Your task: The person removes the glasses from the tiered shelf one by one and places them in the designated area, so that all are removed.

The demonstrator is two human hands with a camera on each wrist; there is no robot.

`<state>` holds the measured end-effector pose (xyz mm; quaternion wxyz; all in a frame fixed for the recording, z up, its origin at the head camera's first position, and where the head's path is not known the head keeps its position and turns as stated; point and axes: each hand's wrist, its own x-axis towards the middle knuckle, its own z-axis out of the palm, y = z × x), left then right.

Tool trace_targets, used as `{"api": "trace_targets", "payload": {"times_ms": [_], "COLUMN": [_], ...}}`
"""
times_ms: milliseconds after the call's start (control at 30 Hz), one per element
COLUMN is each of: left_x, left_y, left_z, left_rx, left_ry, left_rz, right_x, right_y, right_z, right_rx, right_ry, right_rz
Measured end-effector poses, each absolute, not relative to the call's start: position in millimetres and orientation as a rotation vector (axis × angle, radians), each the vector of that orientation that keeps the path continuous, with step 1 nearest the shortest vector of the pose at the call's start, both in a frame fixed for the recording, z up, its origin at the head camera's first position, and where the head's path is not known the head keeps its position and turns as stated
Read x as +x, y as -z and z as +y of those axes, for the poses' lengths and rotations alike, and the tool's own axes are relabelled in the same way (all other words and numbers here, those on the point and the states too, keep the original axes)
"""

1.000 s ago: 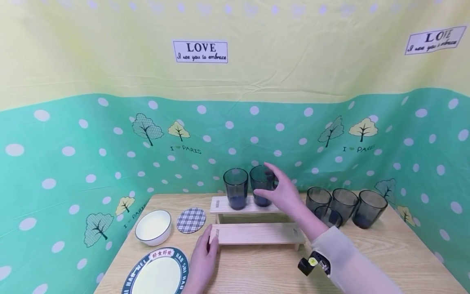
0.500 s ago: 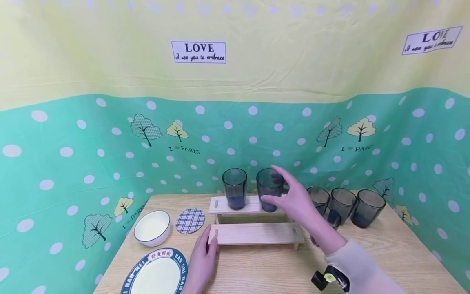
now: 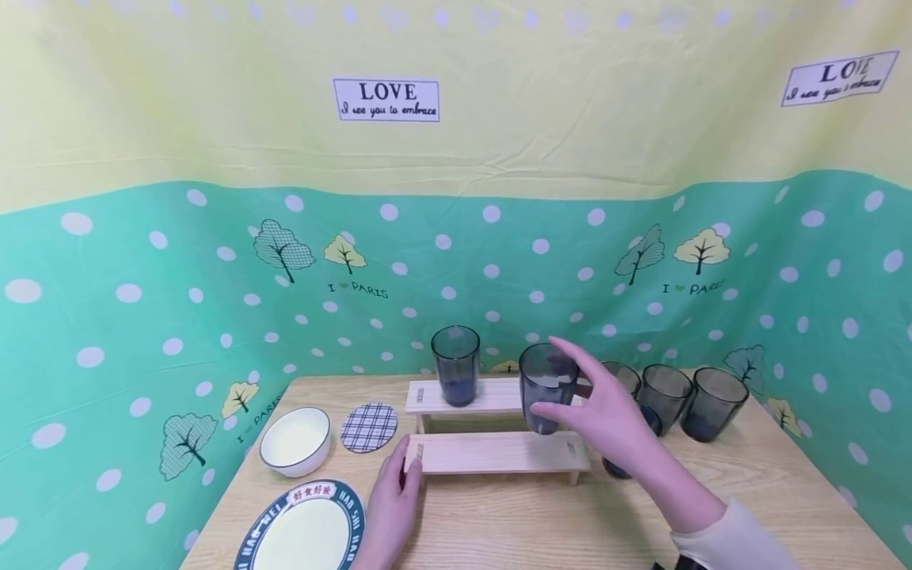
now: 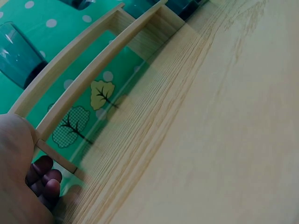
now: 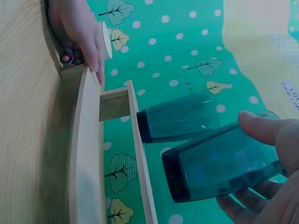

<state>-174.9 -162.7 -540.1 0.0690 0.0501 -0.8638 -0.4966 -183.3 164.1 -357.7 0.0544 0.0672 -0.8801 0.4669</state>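
My right hand (image 3: 606, 404) holds a dark tinted drinking glass (image 3: 543, 384) between thumb and fingers. In the right wrist view that glass (image 5: 219, 163) is apart from the upper step, its base toward the rack. Another such glass (image 3: 456, 368) stands upright on the left part of the upper step. The two-step wooden rack (image 3: 492, 453) sits on the table. At the lower step's left end, my left hand (image 3: 392, 503) grips the rack; in the left wrist view the fingers (image 4: 49, 179) curl round behind that end.
Several more dark glasses (image 3: 716, 404) stand at the right, one partly hidden behind my right arm. On the left are a white bowl (image 3: 295, 439), a checked round coaster (image 3: 369, 427) and a blue-rimmed plate (image 3: 302, 534). A patterned curtain (image 3: 399, 253) hangs behind the table.
My right hand has moved the glass from beside the other glass on the upper step to the right and nearer to me. The left hand and the rack have stayed in place.
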Motion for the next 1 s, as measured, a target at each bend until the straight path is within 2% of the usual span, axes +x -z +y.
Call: {"api": "trace_targets", "payload": {"times_ms": [1000], "left_x": [-174], "left_y": [539], "left_z": [-162], "left_rx": [0.15], "left_ry": [1.493], "left_rz": [-2.596], "right_x": [-128], "right_y": [362], "right_z": [261], "right_rx": [0.002], "right_ry": [-1.27], "right_rz": [-2.763]}}
